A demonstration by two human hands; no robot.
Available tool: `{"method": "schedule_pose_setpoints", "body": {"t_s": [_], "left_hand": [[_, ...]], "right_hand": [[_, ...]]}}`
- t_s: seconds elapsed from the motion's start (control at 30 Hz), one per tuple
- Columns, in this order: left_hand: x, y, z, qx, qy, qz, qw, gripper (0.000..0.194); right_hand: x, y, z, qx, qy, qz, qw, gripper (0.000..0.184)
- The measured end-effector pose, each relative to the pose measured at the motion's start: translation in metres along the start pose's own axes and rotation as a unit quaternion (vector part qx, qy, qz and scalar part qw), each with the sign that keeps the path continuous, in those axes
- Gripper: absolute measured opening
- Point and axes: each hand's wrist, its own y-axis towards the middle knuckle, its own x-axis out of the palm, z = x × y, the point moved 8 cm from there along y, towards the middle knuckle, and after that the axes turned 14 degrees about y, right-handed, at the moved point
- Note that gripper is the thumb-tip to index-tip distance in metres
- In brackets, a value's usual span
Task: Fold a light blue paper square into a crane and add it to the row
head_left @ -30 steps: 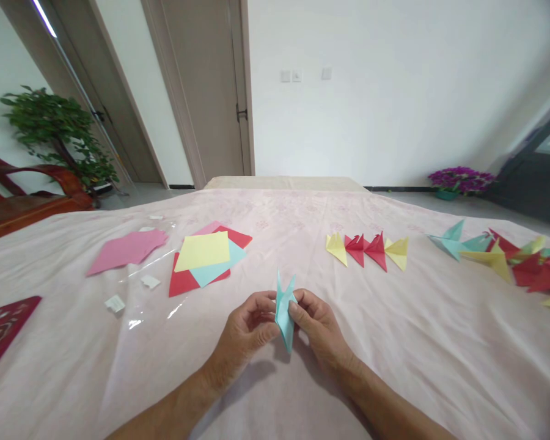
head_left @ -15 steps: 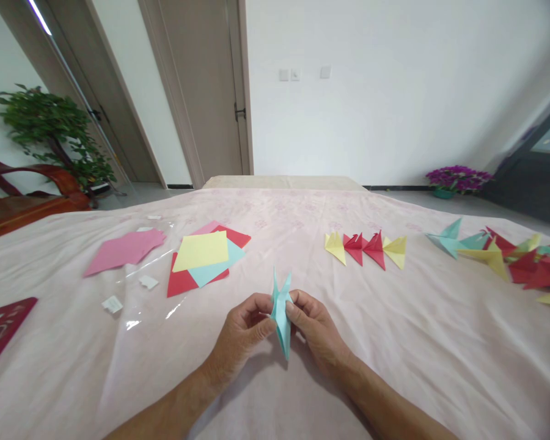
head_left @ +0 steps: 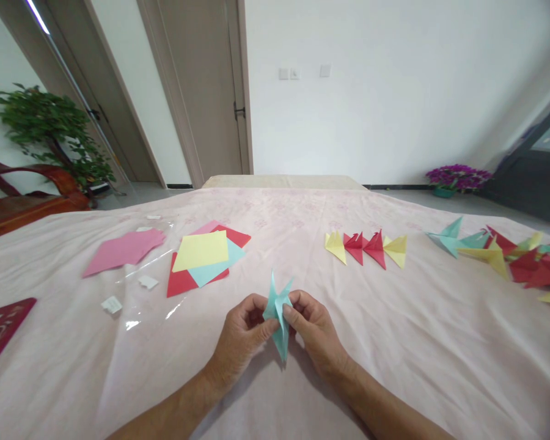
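A light blue folded paper figure [head_left: 279,308] is held upright between my hands, just above the table. Two thin points rise from its top, and a long point reaches down below. My left hand [head_left: 245,327] pinches its left side between thumb and fingers. On the right side, my right hand [head_left: 314,321] grips it the same way, thumb in front. Parts of the fingers behind the paper are hidden. Farther off to the right stands a row of yellow and red folded paper cranes [head_left: 364,249].
Coloured paper squares [head_left: 206,253] overlap at centre left, beside a pink paper stack [head_left: 121,253] and clear plastic wrap [head_left: 153,299]. A red item [head_left: 7,330] lies at the left edge. More folded paper pieces [head_left: 538,266] are heaped at far right on the pink tablecloth [head_left: 297,214].
The blue paper figure has spread slightly between my hands, and its two upper points stand farther apart. Both hands still hold it in nearly the same place.
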Motion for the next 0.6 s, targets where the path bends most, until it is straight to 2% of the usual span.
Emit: {"method": "schedule_pose_setpoints", "body": {"t_s": [0.33,0.6], "left_hand": [[-0.0035,-0.0011,-0.0038,0.003,0.052,0.0,0.999,0.022],[-0.0014,0.0001,-0.0042,0.014,0.026,-0.018,0.999,0.024]], "right_hand": [[0.0,-0.0004,-0.0036,0.006,0.012,-0.001,1.0,0.041],[-0.0019,-0.0002,-0.002,-0.001,-0.017,-0.001,1.0,0.039]]}}
